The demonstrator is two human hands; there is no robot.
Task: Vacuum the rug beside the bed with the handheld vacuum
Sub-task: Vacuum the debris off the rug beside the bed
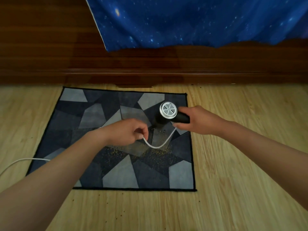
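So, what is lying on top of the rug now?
Yellowish crumbs are scattered on the rug, and the white cord droops over it. The forearms hide part of its left side.

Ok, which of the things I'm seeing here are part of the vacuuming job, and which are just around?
Part of the job:
- handheld vacuum, in the right hand
- its white cord, pinched in the left hand
- patterned rug
- crumbs on the rug

Just around:
- blue starry bedcover
- wooden bed frame
- floor
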